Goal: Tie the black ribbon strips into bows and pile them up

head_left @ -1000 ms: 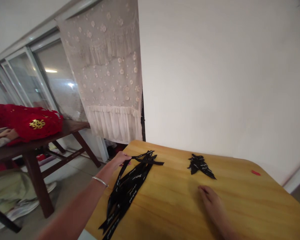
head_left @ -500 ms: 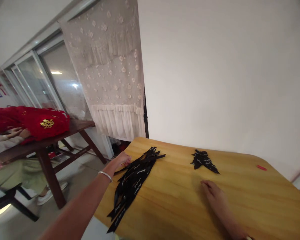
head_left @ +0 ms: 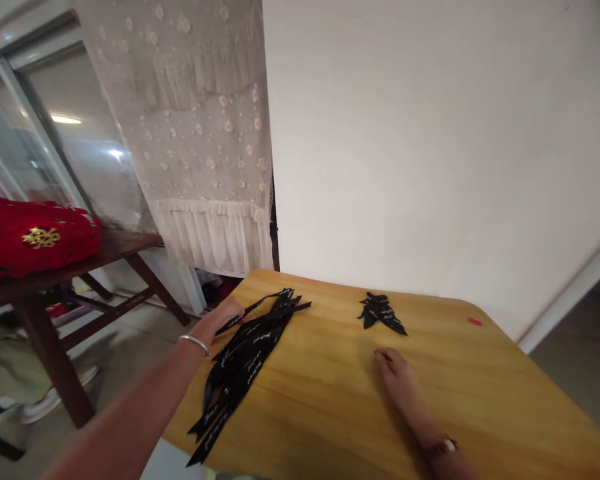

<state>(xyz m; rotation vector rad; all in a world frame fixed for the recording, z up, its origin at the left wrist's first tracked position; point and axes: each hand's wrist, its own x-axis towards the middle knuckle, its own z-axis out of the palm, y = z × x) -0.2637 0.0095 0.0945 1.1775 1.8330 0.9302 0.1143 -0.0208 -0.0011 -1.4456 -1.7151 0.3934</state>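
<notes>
My left hand (head_left: 221,317), with a silver bangle (head_left: 194,344) on its wrist, is curled over a thin strand at the far end of a bunch of long black ribbons (head_left: 245,360) printed with white script. The bunch lies on a yellow wooden table (head_left: 320,400). My right hand (head_left: 397,380) rests flat on the wood, its fingertips just short of a small heap of black ribbon pieces (head_left: 380,313). A white bead bracelet (head_left: 449,445) circles that wrist. A tiny red scrap (head_left: 475,321) lies near the far edge.
The table's far edge runs along a white wall (head_left: 405,147), with a lace curtain (head_left: 190,133) hanging at its left. To the left stands a dark wooden table (head_left: 110,250) bearing red cloth (head_left: 35,237) with a gold emblem. Green fabric (head_left: 5,363) lies lower left.
The whole scene has shifted left and slightly up as my head turned. The ribbon strand at my left hand now arcs up from the bunch, and the bracelet on my right wrist has come into view.
</notes>
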